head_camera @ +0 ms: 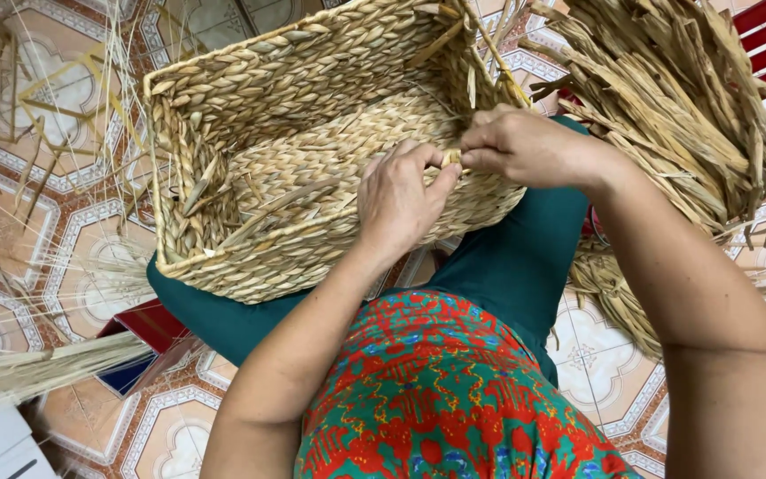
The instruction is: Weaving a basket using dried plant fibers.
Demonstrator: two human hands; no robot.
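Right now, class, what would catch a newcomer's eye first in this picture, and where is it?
A large rectangular woven basket fills the centre, resting across the person's lap. The left hand and right hand meet at its near wall, pinching a strand. A thick bundle of dried straw strips fans out at upper right over the patterned tile floor.

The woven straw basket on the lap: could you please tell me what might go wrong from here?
1. The rectangular woven straw basket rests tilted across the green-trousered legs; a hard tug could perhaps tip it off.
2. The left hand and right hand pinch one dry strand at the rim; it might snap or slip loose.
3. The bundle of loose dried straw strips crowds the right forearm and could snag on it.
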